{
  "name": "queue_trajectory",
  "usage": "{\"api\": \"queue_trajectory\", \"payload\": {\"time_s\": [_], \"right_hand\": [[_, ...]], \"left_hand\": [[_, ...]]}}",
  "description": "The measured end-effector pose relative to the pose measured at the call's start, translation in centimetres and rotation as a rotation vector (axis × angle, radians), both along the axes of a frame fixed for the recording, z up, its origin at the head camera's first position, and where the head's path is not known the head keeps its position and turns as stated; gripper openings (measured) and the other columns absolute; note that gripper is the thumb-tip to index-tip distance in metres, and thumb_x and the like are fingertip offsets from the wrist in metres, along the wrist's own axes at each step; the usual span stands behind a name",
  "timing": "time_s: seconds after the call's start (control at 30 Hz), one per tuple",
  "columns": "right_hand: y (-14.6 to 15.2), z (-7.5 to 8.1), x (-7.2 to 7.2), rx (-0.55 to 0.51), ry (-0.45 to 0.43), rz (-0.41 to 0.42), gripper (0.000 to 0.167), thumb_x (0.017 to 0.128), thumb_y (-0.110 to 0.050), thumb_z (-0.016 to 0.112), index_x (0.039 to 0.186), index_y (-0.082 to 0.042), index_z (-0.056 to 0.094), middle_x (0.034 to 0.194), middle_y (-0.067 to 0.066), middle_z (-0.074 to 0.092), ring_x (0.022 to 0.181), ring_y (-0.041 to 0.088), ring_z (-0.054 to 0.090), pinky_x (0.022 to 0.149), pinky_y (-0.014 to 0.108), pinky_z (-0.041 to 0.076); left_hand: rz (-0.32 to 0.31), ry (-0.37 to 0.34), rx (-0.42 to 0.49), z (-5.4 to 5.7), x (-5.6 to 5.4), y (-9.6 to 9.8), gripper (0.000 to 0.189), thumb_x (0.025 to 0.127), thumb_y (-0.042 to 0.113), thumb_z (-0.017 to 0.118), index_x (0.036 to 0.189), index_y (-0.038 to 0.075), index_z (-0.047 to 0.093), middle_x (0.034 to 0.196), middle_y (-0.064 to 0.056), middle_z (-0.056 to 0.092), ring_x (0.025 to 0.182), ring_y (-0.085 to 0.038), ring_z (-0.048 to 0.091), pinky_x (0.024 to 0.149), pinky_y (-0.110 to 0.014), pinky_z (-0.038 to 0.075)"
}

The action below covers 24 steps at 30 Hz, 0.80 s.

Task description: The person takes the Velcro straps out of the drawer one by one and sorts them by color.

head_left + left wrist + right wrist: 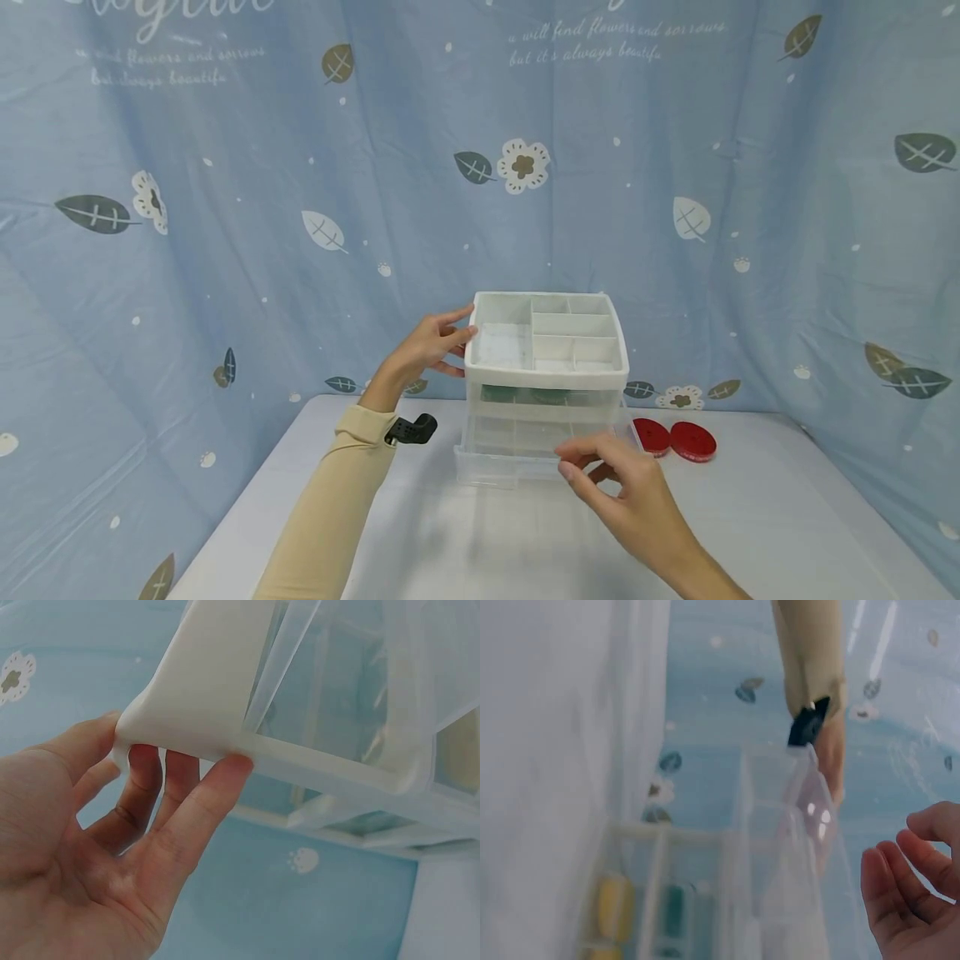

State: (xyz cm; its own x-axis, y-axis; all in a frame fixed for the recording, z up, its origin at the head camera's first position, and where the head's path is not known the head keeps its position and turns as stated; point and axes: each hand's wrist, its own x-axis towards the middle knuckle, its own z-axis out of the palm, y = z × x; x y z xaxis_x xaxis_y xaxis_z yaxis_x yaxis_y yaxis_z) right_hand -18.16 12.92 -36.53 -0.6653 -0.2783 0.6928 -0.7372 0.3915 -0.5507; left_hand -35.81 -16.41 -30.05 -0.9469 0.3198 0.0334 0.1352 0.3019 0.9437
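A white desktop drawer organizer [547, 377] with clear drawers stands on the table, its top split into compartments. My left hand [438, 340] grips its upper left side; in the left wrist view the fingers [217, 784] curl against the edge of the white top [199, 682]. One clear drawer [487, 468] sticks out toward me. Just in front of that drawer is my right hand [626, 492], fingers loosely bent with nothing between them. In the right wrist view this hand [915, 885] is apart from the clear drawer [780, 795].
Two red rolls [693, 442] lie on the white table [750, 500] right of the organizer. Yellow [615, 907] and green things [675, 911] show inside a drawer section. A blue patterned curtain [420, 208] hangs behind the table.
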Motion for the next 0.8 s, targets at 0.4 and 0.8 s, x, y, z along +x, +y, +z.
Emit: {"api": "queue_trajectory", "payload": {"time_s": [0.4,0.8], "right_hand": [[-1.2,-2.8,0.4,0.012,-0.585,0.252,0.031,0.097,-0.031,0.063,0.122,-0.014,0.069,0.118,0.004,0.072,0.099,0.006,0.070,0.080,0.019,0.060],[-0.5,-4.3,-0.8,-0.208,-0.955,0.425,0.045,0.104,-0.026,0.052,0.140,-0.001,0.052,0.130,0.013,0.065,0.111,0.016,0.068,0.090,0.032,0.060]], "left_hand": [[-0.006,0.003,0.012,-0.2,-0.1,-0.1,0.066,0.099,0.033,0.059,0.156,0.032,0.027,0.122,-0.018,0.061,0.094,-0.028,0.069,0.080,-0.052,0.061],[-0.008,0.004,0.009,-0.1,0.0,0.0,0.065,0.100,0.032,0.059,0.156,0.032,0.027,0.125,-0.019,0.060,0.094,-0.027,0.069,0.081,-0.053,0.060]]}}
